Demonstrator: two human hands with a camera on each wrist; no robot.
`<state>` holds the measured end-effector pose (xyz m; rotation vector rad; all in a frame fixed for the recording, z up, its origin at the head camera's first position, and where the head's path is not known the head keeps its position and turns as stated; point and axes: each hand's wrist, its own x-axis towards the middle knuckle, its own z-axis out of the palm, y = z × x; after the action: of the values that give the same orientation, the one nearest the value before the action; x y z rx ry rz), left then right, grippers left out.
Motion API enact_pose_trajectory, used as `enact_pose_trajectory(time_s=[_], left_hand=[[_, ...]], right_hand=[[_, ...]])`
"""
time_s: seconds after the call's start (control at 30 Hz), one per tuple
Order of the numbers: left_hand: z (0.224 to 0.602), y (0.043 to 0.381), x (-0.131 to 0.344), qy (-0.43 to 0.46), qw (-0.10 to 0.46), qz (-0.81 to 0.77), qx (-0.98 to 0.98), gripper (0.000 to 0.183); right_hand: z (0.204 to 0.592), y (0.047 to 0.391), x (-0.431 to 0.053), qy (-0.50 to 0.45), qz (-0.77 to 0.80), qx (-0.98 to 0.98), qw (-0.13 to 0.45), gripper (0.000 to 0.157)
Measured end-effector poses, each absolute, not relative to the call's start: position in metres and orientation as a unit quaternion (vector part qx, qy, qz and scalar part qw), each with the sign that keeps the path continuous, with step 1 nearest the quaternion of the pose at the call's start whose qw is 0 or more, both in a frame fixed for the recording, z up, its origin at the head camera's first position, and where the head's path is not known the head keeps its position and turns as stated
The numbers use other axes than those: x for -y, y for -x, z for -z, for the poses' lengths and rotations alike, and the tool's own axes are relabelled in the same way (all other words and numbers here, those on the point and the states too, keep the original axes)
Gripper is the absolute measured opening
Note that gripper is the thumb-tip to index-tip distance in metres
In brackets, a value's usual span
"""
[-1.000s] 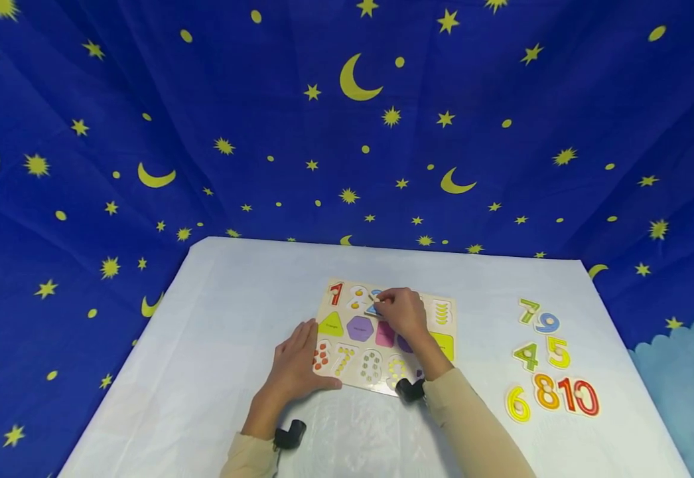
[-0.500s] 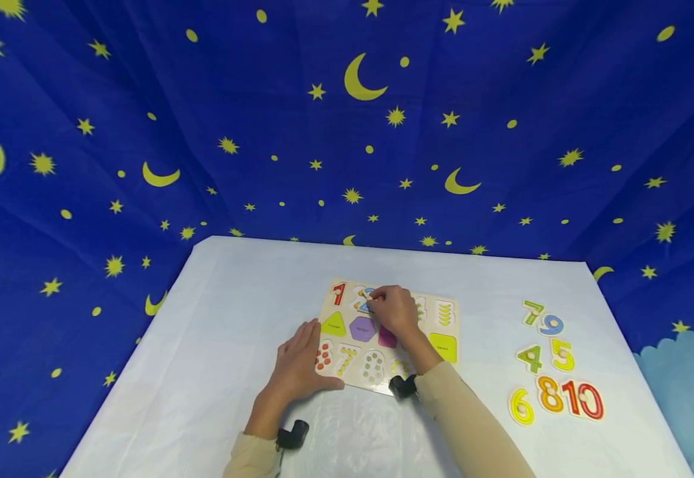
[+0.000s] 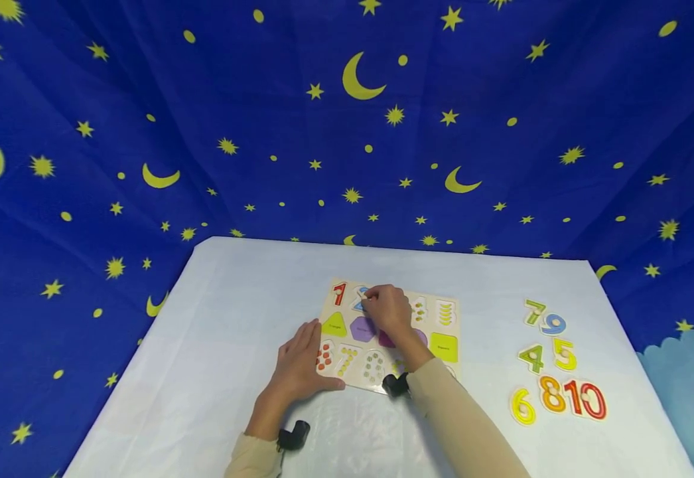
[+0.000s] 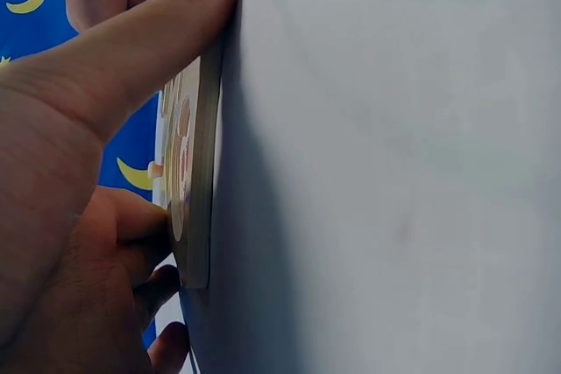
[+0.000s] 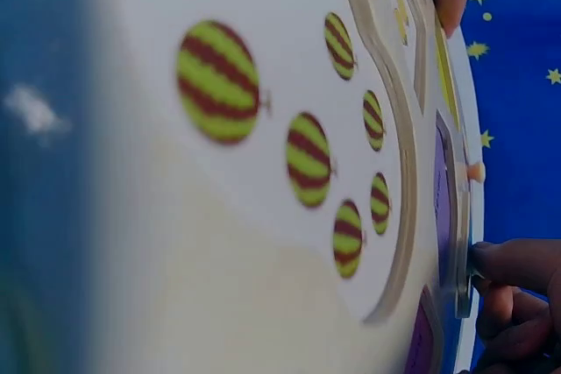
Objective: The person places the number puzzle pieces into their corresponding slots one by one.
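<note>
In the head view a wooden number puzzle board (image 3: pixel 347 340) lies on the white table. My left hand (image 3: pixel 296 362) rests at its near left corner, fingers along the left edge and thumb (image 4: pixel 149 37) stretched along the front edge. My right hand (image 3: pixel 390 309) pinches the blue number 2 piece (image 3: pixel 357 300) over the recess beside the red number 1 (image 3: pixel 339 293), which sits in the board. The fingers partly hide the 2. In the right wrist view the right thumb (image 5: pixel 517 262) is at the piece, above the purple hexagon (image 5: pixel 442 194).
Right of the board lie several loose number pieces with knobs, among them the green 7 (image 3: pixel 535 312), blue 9 (image 3: pixel 554 324), yellow 6 (image 3: pixel 523 406) and red 10 (image 3: pixel 586 399). A blue star-patterned cloth (image 3: pixel 299 133) hangs behind the table.
My right hand has moved left with the number 2 piece, from right of the pear-printed recess to over it. My left hand has stayed at the board's corner.
</note>
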<state>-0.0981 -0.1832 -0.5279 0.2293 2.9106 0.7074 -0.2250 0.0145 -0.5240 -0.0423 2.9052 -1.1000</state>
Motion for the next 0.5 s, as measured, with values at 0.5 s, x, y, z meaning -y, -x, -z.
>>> enact_pose_trajectory(time_s=[0.5], left_hand=[[0.527,0.099,0.182,-0.071,0.078,-0.232,-0.967,0.128]], right_hand=[[0.53,0.228,-0.003,0.013,0.348,-0.937,-0.003,0.018]])
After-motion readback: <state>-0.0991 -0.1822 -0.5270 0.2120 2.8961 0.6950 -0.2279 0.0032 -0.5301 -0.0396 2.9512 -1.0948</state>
